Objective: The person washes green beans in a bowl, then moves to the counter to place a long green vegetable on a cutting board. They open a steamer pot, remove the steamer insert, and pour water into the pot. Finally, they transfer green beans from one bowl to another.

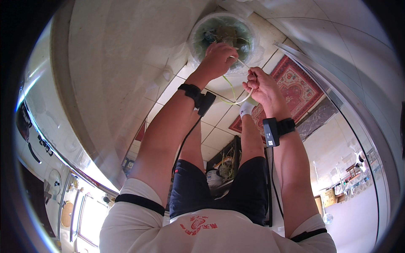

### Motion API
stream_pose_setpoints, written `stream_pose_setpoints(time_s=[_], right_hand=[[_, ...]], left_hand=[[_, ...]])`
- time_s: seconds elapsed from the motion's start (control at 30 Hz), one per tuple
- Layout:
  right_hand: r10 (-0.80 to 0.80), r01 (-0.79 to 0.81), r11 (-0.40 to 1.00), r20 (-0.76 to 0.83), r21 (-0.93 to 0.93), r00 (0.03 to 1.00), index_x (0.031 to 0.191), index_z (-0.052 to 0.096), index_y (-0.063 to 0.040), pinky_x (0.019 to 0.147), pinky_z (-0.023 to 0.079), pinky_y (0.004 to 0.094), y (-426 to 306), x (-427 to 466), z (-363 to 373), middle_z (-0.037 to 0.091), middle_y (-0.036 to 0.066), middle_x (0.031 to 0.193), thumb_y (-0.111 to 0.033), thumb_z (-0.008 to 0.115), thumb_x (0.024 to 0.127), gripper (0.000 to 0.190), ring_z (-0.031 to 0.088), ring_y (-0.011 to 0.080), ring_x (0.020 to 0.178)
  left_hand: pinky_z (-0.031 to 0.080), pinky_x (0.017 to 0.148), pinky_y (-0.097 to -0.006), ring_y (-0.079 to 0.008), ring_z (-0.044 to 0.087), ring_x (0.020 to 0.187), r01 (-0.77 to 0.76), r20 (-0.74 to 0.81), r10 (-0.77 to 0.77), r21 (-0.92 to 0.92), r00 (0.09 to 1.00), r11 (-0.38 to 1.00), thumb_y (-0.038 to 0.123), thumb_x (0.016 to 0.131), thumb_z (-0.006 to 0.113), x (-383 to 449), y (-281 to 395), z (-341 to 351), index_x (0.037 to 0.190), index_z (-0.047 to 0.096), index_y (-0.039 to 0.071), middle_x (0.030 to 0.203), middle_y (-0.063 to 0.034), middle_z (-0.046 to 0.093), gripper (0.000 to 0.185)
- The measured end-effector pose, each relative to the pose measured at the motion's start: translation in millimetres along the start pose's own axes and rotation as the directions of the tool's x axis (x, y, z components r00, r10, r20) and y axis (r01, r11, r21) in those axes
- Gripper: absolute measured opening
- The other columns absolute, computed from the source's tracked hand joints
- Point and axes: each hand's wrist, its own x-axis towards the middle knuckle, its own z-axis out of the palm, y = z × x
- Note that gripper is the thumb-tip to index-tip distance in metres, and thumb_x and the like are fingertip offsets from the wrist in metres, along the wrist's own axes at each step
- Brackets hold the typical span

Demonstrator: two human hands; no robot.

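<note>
My left hand [220,60] is over a plastic-lined bin [196,23], its fingers and thumb pinching one end of a long, thin, pale green-white plant stalk [243,63]. To its right, my right hand [262,83] has its fingers curled around the same stalk. The piece between the hands looks fairly straight. Below the right hand the stalk hangs in a loop, and a greener, leafy part rises towards my left wrist. Inside the bin lie thin green strands and dark and brown scraps [225,33]. My left fingertips are partly hidden.
Between my legs stands a dark crate or rack [235,151] with stringy greens [226,166] and a pale bag [214,178]. A red patterned rug [294,85] lies on the tiled floor at right. A pale cabinet or counter side [126,47] rises at left, a glossy panel edge [335,104] at right.
</note>
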Motion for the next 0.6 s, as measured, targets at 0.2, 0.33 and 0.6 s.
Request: stream_pose_setpoints(time_s=[0.2, 0.33, 0.6], right_hand=[[0.004, -0.004, 1.0, 0.004, 0.013, 1.0, 0.077, 0.053, -0.013, 0.077, 0.046, 0.0304, 0, -1, -2, 0.042, -0.008, 0.055, -0.016, 0.061, 0.087, 0.014, 0.034, 0.0055, 0.039], [-0.002, 0.001, 1.0, 0.01, 0.012, 1.0, 0.076, 0.053, -0.012, 0.082, 0.048, 0.0358, 1, -2, -4, 0.043, -0.006, 0.057, -0.016, 0.061, 0.087, 0.014, 0.033, 0.0069, 0.04], [-0.007, 0.007, 1.0, 0.018, 0.006, 1.0, 0.077, 0.052, -0.011, 0.086, 0.048, 0.0379, 2, -3, -6, 0.042, -0.005, 0.057, -0.016, 0.06, 0.086, 0.013, 0.032, 0.0077, 0.04]], left_hand=[[0.04, 0.094, -0.0356, -0.0227, 0.059, 0.102, -0.018, 0.044, 0.019, -0.025, 0.999, 1.0, 0.017, 0.082, 0.067, 3, 1, -4, 0.094, 0.069, 0.012, 0.098, -0.0031, 0.068, 0.012], [0.046, 0.084, -0.0276, -0.0162, 0.063, 0.086, 0.238, 0.104, -0.214, -0.423, 0.971, 0.874, 0.018, 0.088, 0.064, 1, -3, 7, 0.095, 0.071, 0.009, 0.091, -0.005, 0.07, 0.014], [0.047, 0.085, -0.0279, -0.0136, 0.063, 0.095, 0.509, 0.133, -0.571, -0.643, 0.81, 0.572, 0.019, 0.093, 0.058, -7, -22, 19, 0.11, 0.068, 0.004, 0.102, -0.0068, 0.071, 0.025]])
